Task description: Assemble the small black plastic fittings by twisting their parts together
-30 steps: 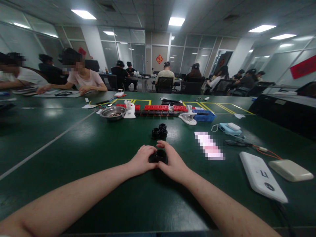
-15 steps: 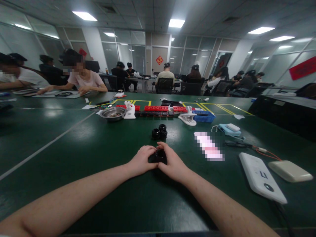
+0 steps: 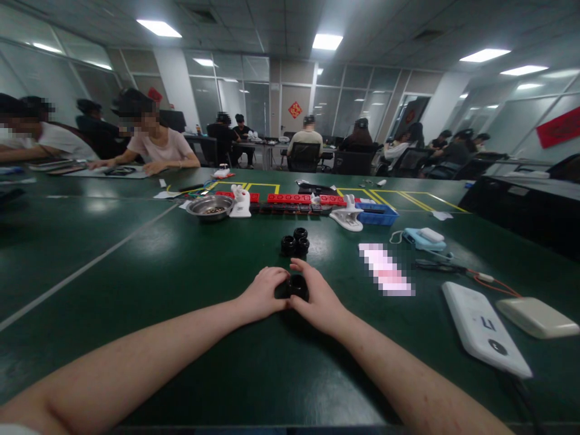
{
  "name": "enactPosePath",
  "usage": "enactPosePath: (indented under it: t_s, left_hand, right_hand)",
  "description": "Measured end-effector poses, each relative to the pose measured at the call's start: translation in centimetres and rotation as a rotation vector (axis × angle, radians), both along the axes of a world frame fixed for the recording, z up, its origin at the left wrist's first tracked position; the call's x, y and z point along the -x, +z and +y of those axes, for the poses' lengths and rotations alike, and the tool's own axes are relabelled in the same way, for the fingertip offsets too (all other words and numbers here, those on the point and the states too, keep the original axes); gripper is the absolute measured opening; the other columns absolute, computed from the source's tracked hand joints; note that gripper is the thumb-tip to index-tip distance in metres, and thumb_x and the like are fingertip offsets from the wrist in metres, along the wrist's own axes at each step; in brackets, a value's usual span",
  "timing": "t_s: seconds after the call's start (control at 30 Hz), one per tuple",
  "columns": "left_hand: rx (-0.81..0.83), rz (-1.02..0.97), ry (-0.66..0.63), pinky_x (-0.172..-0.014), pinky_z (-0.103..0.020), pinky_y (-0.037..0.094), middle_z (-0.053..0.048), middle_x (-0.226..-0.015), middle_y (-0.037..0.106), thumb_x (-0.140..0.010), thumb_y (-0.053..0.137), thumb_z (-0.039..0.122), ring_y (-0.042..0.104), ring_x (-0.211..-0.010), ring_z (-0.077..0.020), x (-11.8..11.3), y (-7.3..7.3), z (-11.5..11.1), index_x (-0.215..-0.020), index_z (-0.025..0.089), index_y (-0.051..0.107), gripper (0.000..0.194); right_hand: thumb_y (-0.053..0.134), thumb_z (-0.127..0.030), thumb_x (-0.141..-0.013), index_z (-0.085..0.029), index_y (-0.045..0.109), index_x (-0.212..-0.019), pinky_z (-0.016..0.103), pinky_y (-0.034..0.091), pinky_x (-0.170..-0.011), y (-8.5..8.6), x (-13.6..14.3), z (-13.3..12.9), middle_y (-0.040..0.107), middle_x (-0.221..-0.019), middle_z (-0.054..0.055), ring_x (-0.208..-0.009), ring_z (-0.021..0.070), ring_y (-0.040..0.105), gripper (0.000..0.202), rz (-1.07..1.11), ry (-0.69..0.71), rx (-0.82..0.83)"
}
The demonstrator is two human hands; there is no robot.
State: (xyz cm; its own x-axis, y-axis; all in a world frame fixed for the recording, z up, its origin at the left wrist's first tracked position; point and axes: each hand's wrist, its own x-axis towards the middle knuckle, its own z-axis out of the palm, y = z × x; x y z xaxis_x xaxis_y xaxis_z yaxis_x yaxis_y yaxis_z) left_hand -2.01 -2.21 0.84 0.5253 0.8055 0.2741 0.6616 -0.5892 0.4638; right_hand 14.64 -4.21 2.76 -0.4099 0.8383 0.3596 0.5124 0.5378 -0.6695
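Note:
A round black object point(image 3: 298, 287) sits between my hands over the green table point(image 3: 181, 266). My right hand point(image 3: 319, 302) curves around its right side, thumb and fingers on it. From the left, my left hand point(image 3: 265, 295) reaches it with thumb and fingertips bent round its edge. Just beyond my fingers, three similar glossy black pieces point(image 3: 299, 242) stand grouped together on the table.
Farther back are a metal bowl point(image 3: 211, 208), white clamps point(image 3: 348, 216), red strips point(image 3: 294, 199) and a blue tray point(image 3: 378, 216). To the right lie a pixelated phone point(image 3: 386, 269), a white device point(image 3: 487, 329) and cables. People sit around the room.
The black object between my hands has tilted slightly, and more of its side shows. My hands keep nearly the same place around it. The whole view has shifted slightly.

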Motion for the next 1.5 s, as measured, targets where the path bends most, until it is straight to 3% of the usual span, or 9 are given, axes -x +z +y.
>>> enactPosePath:
  t_s: [0.2, 0.33, 0.47, 0.57, 0.77, 1.0, 1.23, 1.43, 1.5]
  left_hand:
    - [0.0, -0.003, -0.013, -0.085, -0.038, 0.038, -0.006, -0.101, 0.056, -0.067, 0.064, 0.037, 0.049, -0.096, -0.0233, -0.04, 0.22, -0.03, -0.094, 0.018, 0.057, 0.034]
    - [0.004, -0.002, -0.021, -0.085, -0.038, 0.038, -0.006, -0.103, 0.056, -0.068, 0.063, 0.04, 0.048, -0.096, -0.0232, -0.04, 0.31, -0.07, -0.096, 0.018, 0.056, 0.036]
    - [0.011, 0.007, -0.007, -0.087, -0.038, 0.037, -0.007, -0.105, 0.055, -0.068, 0.064, 0.038, 0.047, -0.099, -0.0241, -0.04, 0.35, -0.07, -0.098, 0.017, 0.056, 0.038]
    - [0.008, 0.017, -0.01, -0.087, -0.039, 0.037, -0.007, -0.103, 0.056, -0.067, 0.064, 0.038, 0.048, -0.098, -0.0241, -0.05, 0.31, -0.07, -0.094, 0.017, 0.056, 0.036]
    - [0.039, 0.01, 0.016, -0.088, -0.04, 0.036, -0.006, -0.102, 0.055, -0.067, 0.064, 0.041, 0.048, -0.098, -0.0244, -0.09, 0.36, -0.12, -0.097, 0.018, 0.055, 0.039]
    - [0.055, 0.022, 0.016, -0.091, -0.041, 0.034, -0.007, -0.104, 0.055, -0.068, 0.063, 0.041, 0.047, -0.101, -0.0248, -0.19, 0.62, -0.23, -0.098, 0.018, 0.054, 0.039]
    - [0.067, 0.009, 0.013, -0.09, -0.042, 0.034, -0.007, -0.104, 0.054, -0.068, 0.062, 0.043, 0.047, -0.101, -0.0248, -0.03, 0.45, -0.16, -0.1, 0.018, 0.054, 0.042]
    - [0.046, 0.015, 0.022, -0.089, -0.042, 0.035, -0.008, -0.104, 0.054, -0.068, 0.062, 0.047, 0.047, -0.1, -0.0254, 0.01, 0.22, -0.12, -0.102, 0.017, 0.053, 0.046]
    - [0.045, 0.023, 0.024, -0.088, -0.042, 0.035, -0.008, -0.104, 0.055, -0.067, 0.062, 0.048, 0.048, -0.099, -0.0256, -0.02, 0.17, -0.12, -0.1, 0.017, 0.053, 0.046]
  right_hand:
    - [0.065, -0.029, -0.063, -0.017, 0.038, -0.115, 0.041, 0.041, -0.085, -0.32, 0.25, 0.3, 0.051, -0.101, 0.008, -0.097, 0.0236, 0.049, 0.06, 0.028, -0.184, -0.022]
    - [0.056, -0.017, -0.067, -0.018, 0.038, -0.112, 0.036, 0.043, -0.081, -0.02, 0.22, 0.22, 0.053, -0.092, 0.005, -0.086, 0.0189, 0.053, 0.049, 0.069, -0.124, 0.003]
    - [0.05, -0.007, -0.062, -0.018, 0.034, -0.117, 0.038, 0.038, -0.09, 0.23, 0.05, -0.12, 0.051, -0.107, 0.008, -0.1, 0.0198, 0.049, 0.058, 0.066, -0.038, 0.0]
    - [0.055, -0.016, -0.065, -0.016, 0.035, -0.118, 0.041, 0.035, -0.092, 0.09, 0.04, -0.07, 0.048, -0.113, 0.011, -0.106, 0.0229, 0.045, 0.056, 0.051, -0.099, -0.031]
    - [0.063, -0.029, -0.065, -0.017, 0.044, -0.098, 0.039, 0.044, -0.077, 0.01, 0.32, 0.14, 0.052, -0.09, 0.006, -0.085, 0.0217, 0.051, 0.04, 0.074, -0.246, -0.091]
    - [0.047, -0.007, -0.061, -0.019, 0.041, -0.105, 0.037, 0.039, -0.087, 0.4, 0.11, -0.27, 0.054, -0.099, 0.006, -0.096, 0.0194, 0.051, 0.046, 0.14, -0.07, -0.102]
    - [0.059, -0.024, -0.067, -0.019, 0.045, -0.099, 0.039, 0.042, -0.079, 0.26, 0.19, 0.1, 0.054, -0.089, 0.006, -0.086, 0.0216, 0.052, 0.036, 0.103, -0.21, -0.109]
    - [0.043, -0.003, -0.062, -0.02, 0.038, -0.109, 0.038, 0.037, -0.09, 0.43, -0.24, 0.14, 0.056, -0.101, 0.005, -0.1, 0.0187, 0.051, 0.051, 0.16, 0.03, -0.001]
    - [0.042, -0.003, -0.061, -0.02, 0.038, -0.112, 0.038, 0.035, -0.093, 0.42, -0.44, 0.15, 0.054, -0.107, 0.006, -0.103, 0.0184, 0.049, 0.054, 0.178, 0.029, -0.016]
